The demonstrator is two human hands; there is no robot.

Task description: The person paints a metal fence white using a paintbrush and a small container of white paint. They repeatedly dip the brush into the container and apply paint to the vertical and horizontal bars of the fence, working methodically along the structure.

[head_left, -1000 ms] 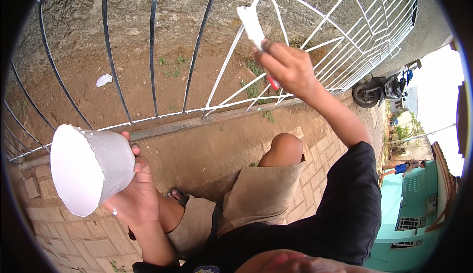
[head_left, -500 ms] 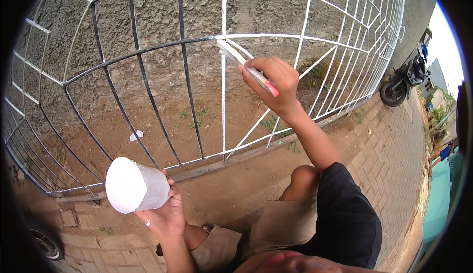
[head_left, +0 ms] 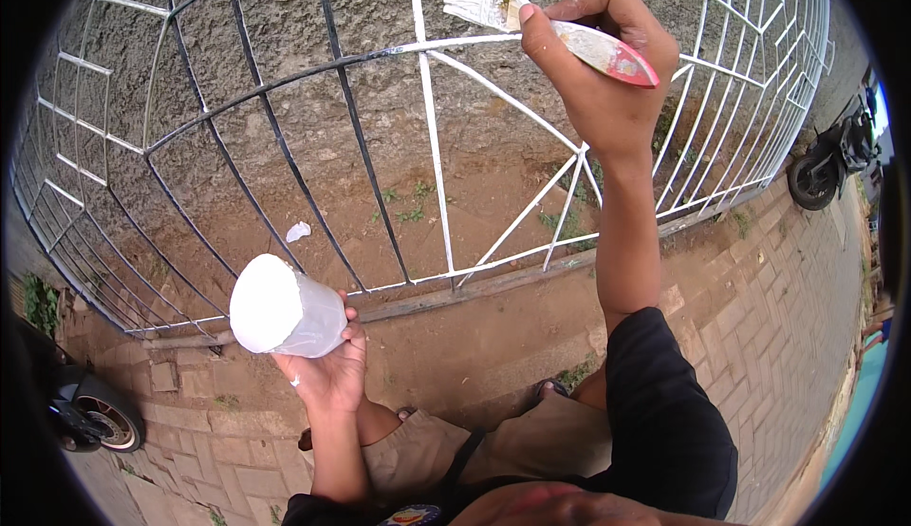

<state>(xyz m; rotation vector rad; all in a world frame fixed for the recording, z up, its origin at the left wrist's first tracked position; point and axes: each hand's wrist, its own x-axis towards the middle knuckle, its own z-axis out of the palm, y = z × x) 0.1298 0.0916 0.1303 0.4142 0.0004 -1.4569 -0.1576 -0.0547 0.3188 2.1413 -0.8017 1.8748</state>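
My right hand (head_left: pixel 617 70) is closed on a paintbrush (head_left: pixel 607 53), its red-tipped handle smeared with white. The white-coated bristles point left, above the curved rail of a metal fence (head_left: pixel 432 146); I cannot tell whether they touch a bar. Fresh-looking white covers the bars on the right and the middle upright, while several bars to the left are dark. Low on the left, my left hand (head_left: pixel 327 369) grips a translucent plastic tub (head_left: pixel 318 317) from beneath and its right side. The tub is tilted, with white paint at its mouth. A white smear marks that hand near the thumb.
Behind the fence stands a rough grey wall (head_left: pixel 380 13), with bare soil and small weeds (head_left: pixel 410 213) at its foot. A white scrap (head_left: pixel 298 232) lies on the soil. Brick paving (head_left: pixel 750 308) runs along the right. Motorbikes stand at far right (head_left: pixel 830 160) and lower left (head_left: pixel 95 412).
My right hand has lifted the brush up and right, away from the joint of the rail and middle upright. The tub has shifted slightly up and right in view, which has also moved.
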